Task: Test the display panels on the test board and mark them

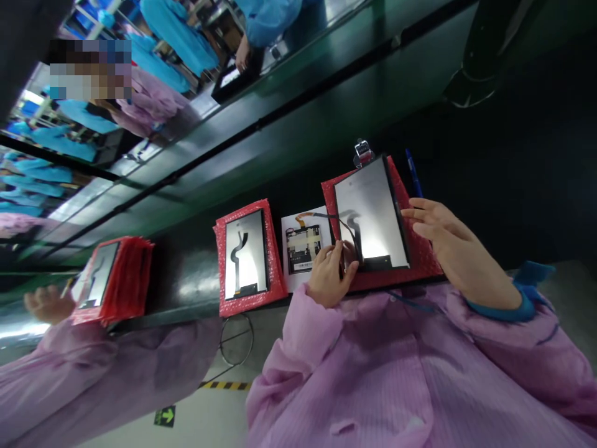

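Observation:
My left hand (pixel 328 275) rests at the lower left corner of a silvery display panel (pixel 368 208), thumb apart from the fingers. A dark ribbon cable (pixel 352 233) curves over the panel close to its fingertips. My right hand (pixel 441 239) is beside the panel's right edge, fingers stretched and apart, holding nothing. Under the panel lies a red bubble-wrap sheet (pixel 422 255), with a metal clip (pixel 362 151) at the top. Left of the panel, an opened electronic unit (pixel 303 246) with an orange flex connector sits on a white sheet (pixel 291 283); the cable runs across to it.
Further left, another display panel (pixel 247 255) lies on red bubble wrap (pixel 277 280). A co-worker's hand (pixel 49 305) is by a stack of red bubble-wrap pouches (pixel 128 280). A blue pen (pixel 413 173) lies at right. Other people work beyond the bench's dark rail (pixel 326 78).

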